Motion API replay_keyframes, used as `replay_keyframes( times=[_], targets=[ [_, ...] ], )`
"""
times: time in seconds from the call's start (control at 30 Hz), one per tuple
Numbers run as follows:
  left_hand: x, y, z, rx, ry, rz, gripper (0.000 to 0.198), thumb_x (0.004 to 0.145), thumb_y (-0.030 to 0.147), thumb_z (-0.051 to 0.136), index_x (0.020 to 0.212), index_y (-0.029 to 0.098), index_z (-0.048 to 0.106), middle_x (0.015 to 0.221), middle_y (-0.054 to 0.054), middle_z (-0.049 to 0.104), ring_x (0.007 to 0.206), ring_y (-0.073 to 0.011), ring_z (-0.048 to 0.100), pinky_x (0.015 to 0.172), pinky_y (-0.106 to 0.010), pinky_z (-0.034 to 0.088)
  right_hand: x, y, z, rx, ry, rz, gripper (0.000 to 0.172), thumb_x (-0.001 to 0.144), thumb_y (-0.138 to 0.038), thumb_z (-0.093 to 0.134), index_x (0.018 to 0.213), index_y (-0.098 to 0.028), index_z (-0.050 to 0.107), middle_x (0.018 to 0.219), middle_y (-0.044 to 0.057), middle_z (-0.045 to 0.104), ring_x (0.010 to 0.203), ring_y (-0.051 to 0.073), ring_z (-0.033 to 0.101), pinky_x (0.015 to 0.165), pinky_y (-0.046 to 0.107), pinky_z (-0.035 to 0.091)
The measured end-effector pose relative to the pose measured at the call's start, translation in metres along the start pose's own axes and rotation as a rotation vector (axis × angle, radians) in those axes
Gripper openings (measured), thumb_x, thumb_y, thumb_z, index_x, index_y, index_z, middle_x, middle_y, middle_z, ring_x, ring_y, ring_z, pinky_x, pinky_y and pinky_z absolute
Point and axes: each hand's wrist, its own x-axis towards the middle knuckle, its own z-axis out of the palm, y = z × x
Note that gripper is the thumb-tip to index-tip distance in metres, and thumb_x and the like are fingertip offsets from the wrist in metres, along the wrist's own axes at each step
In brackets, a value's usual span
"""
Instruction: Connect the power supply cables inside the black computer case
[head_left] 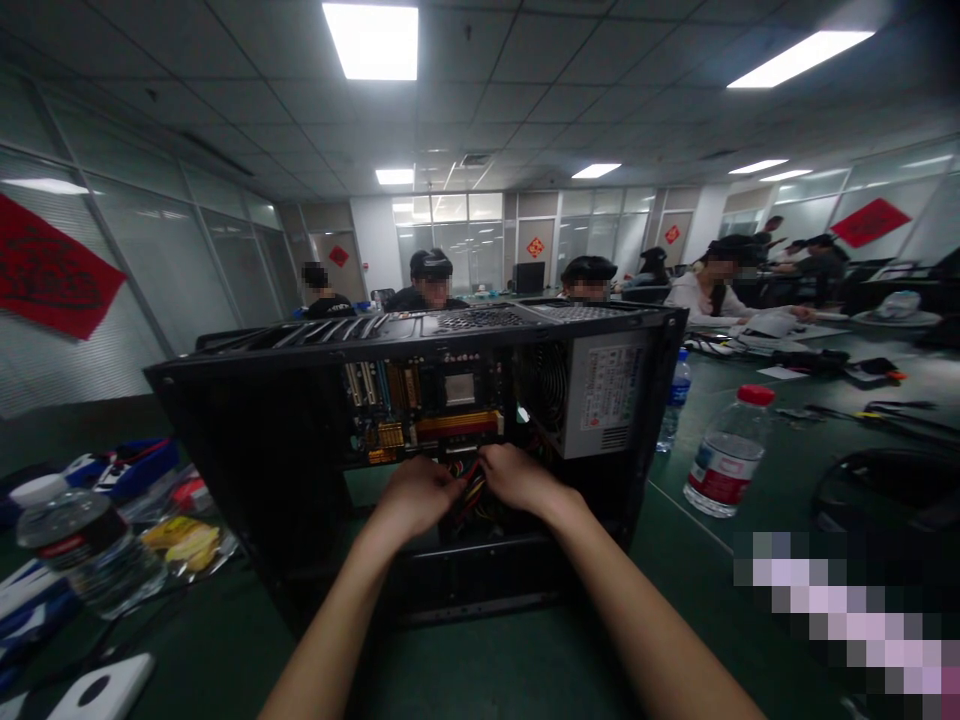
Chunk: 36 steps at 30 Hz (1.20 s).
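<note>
An open black computer case (247,420) stands on the green table, its side off. Inside I see the motherboard (427,405) and a grey power supply (600,390) with a fan. Both my hands reach into the case's lower part. My left hand (412,495) and my right hand (517,478) are closed on a bundle of red, yellow and black cables (471,490) between them. The fingertips are hidden among the wires.
A water bottle (724,455) with a red cap stands right of the case, a smaller bottle (676,395) behind it. Another bottle (82,545) lies at the left among packets and blue items. Several people sit at tables behind. Tools lie at far right.
</note>
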Motion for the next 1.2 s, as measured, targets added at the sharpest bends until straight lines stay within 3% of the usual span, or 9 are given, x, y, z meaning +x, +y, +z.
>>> replay_keyframes(
  times=[0.33,1.0,1.2],
  targets=[
    [0.002,-0.003,0.0,-0.028,-0.002,0.012,0.041,0.086,0.045,0.047,0.069,0.017,0.072,0.061,-0.003,0.063,0.057,-0.0135,0.051,0.053,-0.025,0.024,0.002,-0.001,0.001,-0.052,0.029,0.033,0.029,0.096,-0.018,0.043,0.104,-0.013,0.07,0.106,0.018,0.071,0.099,0.023,0.067,0.076,0.026,0.042],
    [-0.003,0.006,0.002,0.145,0.035,-0.005,0.036,0.089,0.042,0.048,0.079,0.021,0.075,0.077,-0.007,0.073,0.069,-0.0184,0.063,0.056,-0.027,0.03,0.001,-0.003,0.003,-0.151,0.045,0.046,0.029,0.097,-0.021,0.043,0.108,-0.016,0.069,0.11,0.018,0.071,0.1,0.026,0.068,0.076,0.027,0.043],
    [-0.008,0.014,0.0,0.226,0.075,-0.019,0.036,0.092,0.042,0.045,0.085,0.021,0.075,0.086,-0.01,0.074,0.082,-0.0236,0.068,0.062,-0.029,0.039,0.001,-0.001,0.003,-0.093,0.036,-0.027,0.03,0.096,-0.017,0.042,0.113,-0.015,0.068,0.112,0.018,0.07,0.105,0.025,0.066,0.081,0.027,0.043]
  ],
)
